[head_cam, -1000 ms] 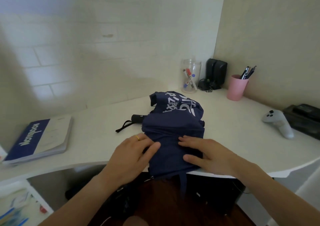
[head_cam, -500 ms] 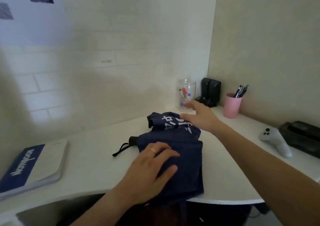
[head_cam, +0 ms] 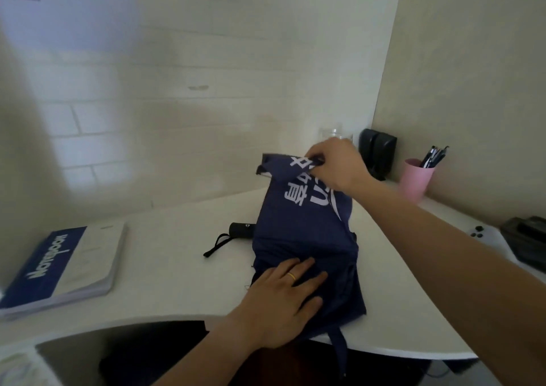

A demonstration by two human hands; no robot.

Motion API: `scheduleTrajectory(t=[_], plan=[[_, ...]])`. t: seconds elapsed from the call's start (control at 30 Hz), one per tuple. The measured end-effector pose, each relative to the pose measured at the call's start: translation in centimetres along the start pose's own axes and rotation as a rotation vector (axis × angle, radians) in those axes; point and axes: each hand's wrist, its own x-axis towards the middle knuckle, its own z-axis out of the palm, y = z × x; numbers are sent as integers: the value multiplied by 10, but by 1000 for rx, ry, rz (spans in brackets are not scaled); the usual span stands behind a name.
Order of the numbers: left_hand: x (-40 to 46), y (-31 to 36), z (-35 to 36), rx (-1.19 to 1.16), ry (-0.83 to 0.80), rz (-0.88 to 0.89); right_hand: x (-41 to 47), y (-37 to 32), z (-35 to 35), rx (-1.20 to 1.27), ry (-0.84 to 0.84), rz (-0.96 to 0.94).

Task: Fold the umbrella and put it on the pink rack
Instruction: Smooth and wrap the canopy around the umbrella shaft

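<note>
A navy blue umbrella (head_cam: 304, 232) with white lettering lies collapsed on the white desk (head_cam: 165, 276). Its black handle (head_cam: 240, 229) and wrist strap (head_cam: 217, 245) stick out to the left. My left hand (head_cam: 283, 297), with a gold ring, presses flat on the near part of the canopy. My right hand (head_cam: 334, 165) pinches the far edge of the fabric and lifts it off the desk. No pink rack is in view.
A blue and white notebook (head_cam: 63, 267) lies at the desk's left. At the back right stand a clear jar (head_cam: 335, 133), black speakers (head_cam: 378, 152) and a pink pen cup (head_cam: 416, 180). A white controller (head_cam: 484, 238) and a black box (head_cam: 529, 238) sit at far right.
My right hand has gone from the near edge to the far end of the canopy, taken hold of the fabric and raised it. My left hand stays pressed on the near part.
</note>
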Motion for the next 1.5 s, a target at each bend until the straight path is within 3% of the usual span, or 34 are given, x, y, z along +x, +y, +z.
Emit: scheduleTrajectory(t=[0.1,0.13,0.23,0.3,0.4,0.53,0.6,0.7,0.73,0.83,1.03,1.13,1.27,1.4,1.5], plan=[[4,0,-7,-116,6,-22,-23,-26,-17,-36,22,-65],[0,0,-10,-219,89,-41,-39,-32,-17,-75,31,-101],[-16,0,-26,-576,604,-266,-94,-41,2,-160,66,-155],[-21,-6,-36,-842,733,-427,-126,-43,22,-161,86,-173],[-18,-12,-47,-1116,663,-476,-155,-43,39,-109,76,-206],[-17,-18,-54,-1003,661,-291,-176,-28,22,155,-148,-130],[-19,-22,-57,-936,629,-203,-181,-20,14,387,-127,-56],[-22,-24,-58,-932,571,-126,-169,-2,7,608,220,310],[-23,-25,-58,-934,548,-118,-162,4,4,681,242,472],[-23,-27,-59,-1003,504,-115,-142,15,5,836,-7,740],[-20,-19,-65,-1147,515,-184,-142,21,9,1055,30,755],[-14,-19,-63,-1088,651,-298,-150,34,8,1257,45,710],[-6,-28,-59,-1045,789,-433,-164,48,14,1280,-4,654],[-4,-25,-63,-1147,621,-316,-170,52,19,1260,-33,627],[-2,-31,-61,-1038,516,-261,-169,53,22,1246,-70,630]])
